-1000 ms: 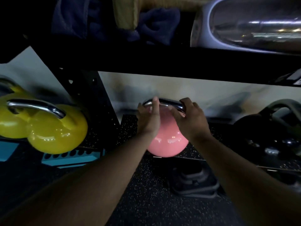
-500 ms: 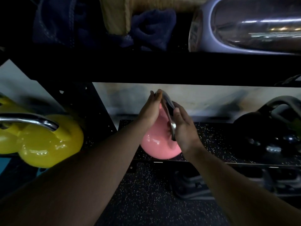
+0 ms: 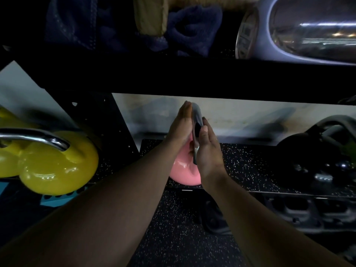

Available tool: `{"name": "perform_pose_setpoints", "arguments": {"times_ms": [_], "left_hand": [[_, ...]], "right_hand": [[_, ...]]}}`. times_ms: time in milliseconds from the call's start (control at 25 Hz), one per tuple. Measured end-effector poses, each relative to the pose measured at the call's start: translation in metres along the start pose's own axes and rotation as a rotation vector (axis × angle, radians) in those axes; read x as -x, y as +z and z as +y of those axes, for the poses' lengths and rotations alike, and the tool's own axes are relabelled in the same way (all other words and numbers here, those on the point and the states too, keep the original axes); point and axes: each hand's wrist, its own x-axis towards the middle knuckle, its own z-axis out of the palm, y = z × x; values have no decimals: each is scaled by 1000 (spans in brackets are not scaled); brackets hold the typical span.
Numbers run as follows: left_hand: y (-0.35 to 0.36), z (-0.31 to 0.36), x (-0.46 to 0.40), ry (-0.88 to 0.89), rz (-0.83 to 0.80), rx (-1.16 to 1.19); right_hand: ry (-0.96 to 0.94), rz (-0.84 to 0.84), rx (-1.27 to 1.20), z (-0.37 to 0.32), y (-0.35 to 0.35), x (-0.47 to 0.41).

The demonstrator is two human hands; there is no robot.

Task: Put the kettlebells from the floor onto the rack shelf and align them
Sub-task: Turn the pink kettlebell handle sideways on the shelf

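Note:
A pink kettlebell with a chrome handle sits on the speckled black rack shelf, near its front edge. The handle runs front to back, edge-on to me. My left hand lies flat against the handle's left side, fingers straight. My right hand presses flat against its right side. The handle is sandwiched between both palms, and the hands hide most of the ball. Two yellow kettlebells with a chrome handle stand on the shelf bay to the left.
A black kettlebell sits at the right end of the same shelf. A black upright separates the bays. The upper shelf beam hangs low overhead, with cloths and a shiny grey object on it. Dark weights lie on the speckled floor below.
The pink kettlebell has been turned about a quarter turn, so its handle went from sideways to front-to-back. My hands went from gripping the handle's ends to flat palms on either side.

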Motion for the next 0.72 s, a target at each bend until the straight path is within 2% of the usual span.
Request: {"name": "perform_pose_setpoints", "arguments": {"times_ms": [200, 440, 720], "left_hand": [[-4, 3, -4, -22, -23, 73], [-5, -3, -4, -22, -44, -30], [-3, -3, 0, -30, -66, 81]], "right_hand": [[8, 18, 2, 3, 8, 2], [-5, -6, 11, 3, 3, 5], [-47, -43, 98, 0, -1, 8]]}}
